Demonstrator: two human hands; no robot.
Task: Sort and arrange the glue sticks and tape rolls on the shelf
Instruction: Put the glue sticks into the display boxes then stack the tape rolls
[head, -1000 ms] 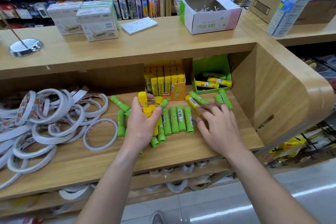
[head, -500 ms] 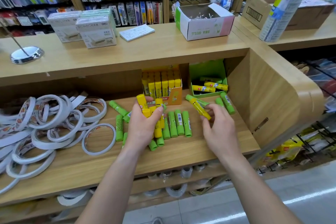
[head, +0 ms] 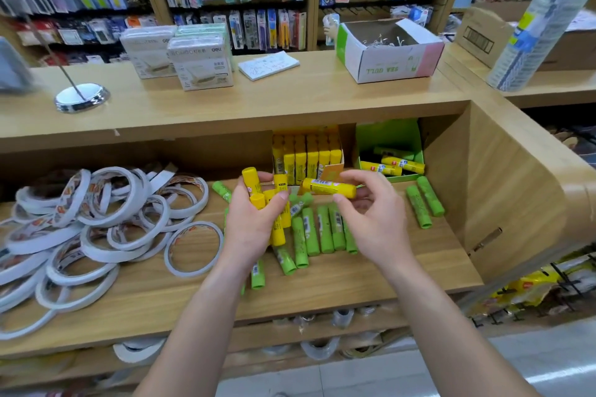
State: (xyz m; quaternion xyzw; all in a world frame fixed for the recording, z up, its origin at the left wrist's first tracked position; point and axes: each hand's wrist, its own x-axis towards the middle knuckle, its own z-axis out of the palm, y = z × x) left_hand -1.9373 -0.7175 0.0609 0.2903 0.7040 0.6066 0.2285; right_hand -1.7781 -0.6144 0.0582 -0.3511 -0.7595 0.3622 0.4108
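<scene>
Raised since half a second ago, the right hand (head: 377,219) now holds one yellow glue stick (head: 329,187) level and nearer the left hand (head: 254,222), pinched between its thumb and curled fingertips. The left hand's fingers wrap a bundle of yellow sticks (head: 278,226), upright above the green glue sticks (head: 322,232) lying on the shelf (head: 322,287).

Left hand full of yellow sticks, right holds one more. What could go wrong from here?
1. The left hand grips a splayed bundle of yellow sticks; adding the single stick from the right hand may make some slip.
2. Loose green sticks lie below both hands; one near the shelf edge could get knocked off.
3. The green box holds yellow sticks, so a mis-sort is possible.
</scene>
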